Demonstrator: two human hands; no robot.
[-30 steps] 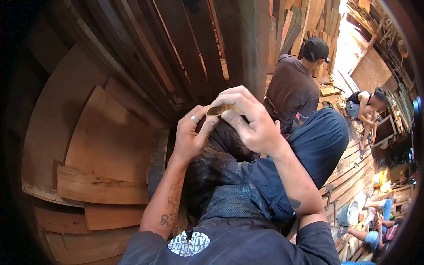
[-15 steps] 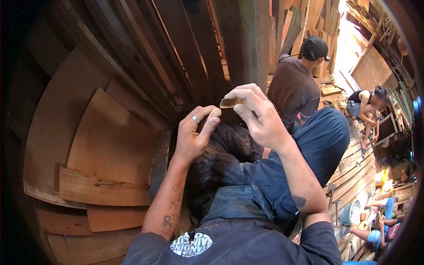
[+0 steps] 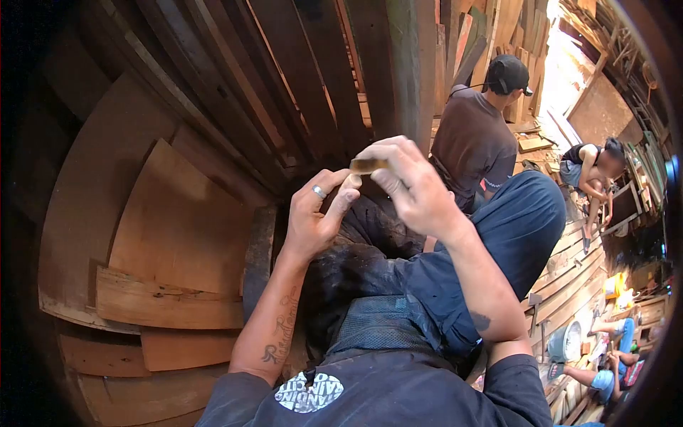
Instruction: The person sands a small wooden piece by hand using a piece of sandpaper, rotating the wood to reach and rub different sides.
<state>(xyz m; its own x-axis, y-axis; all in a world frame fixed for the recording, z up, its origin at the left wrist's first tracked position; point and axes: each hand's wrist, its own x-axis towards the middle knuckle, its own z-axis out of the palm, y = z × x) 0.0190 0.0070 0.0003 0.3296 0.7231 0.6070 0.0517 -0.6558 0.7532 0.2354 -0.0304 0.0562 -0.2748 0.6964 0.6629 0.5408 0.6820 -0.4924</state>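
Observation:
My right hand (image 3: 420,188) pinches a small brown curved piece (image 3: 368,166), perhaps folded sandpaper, between thumb and fingers. Just left of it, my left hand (image 3: 313,213), with a ring on one finger, has its thumb and forefinger pressed together. Something small and pale at those fingertips is too small to name. The brown piece lies right over the left fingertips, seemingly touching them. Both hands are raised above my dark trousers (image 3: 363,274).
Curved wooden panels (image 3: 185,228) lean at the left, and upright planks (image 3: 313,78) stand ahead. A person in a cap (image 3: 473,139) sits close at the right. Farther right are a seated person (image 3: 590,167), another person's legs (image 3: 605,377) and a bucket (image 3: 565,343).
The brown piece and my right fingers have moved slightly left, over my left fingertips, and look blurred. My left hand has shifted a little to the right.

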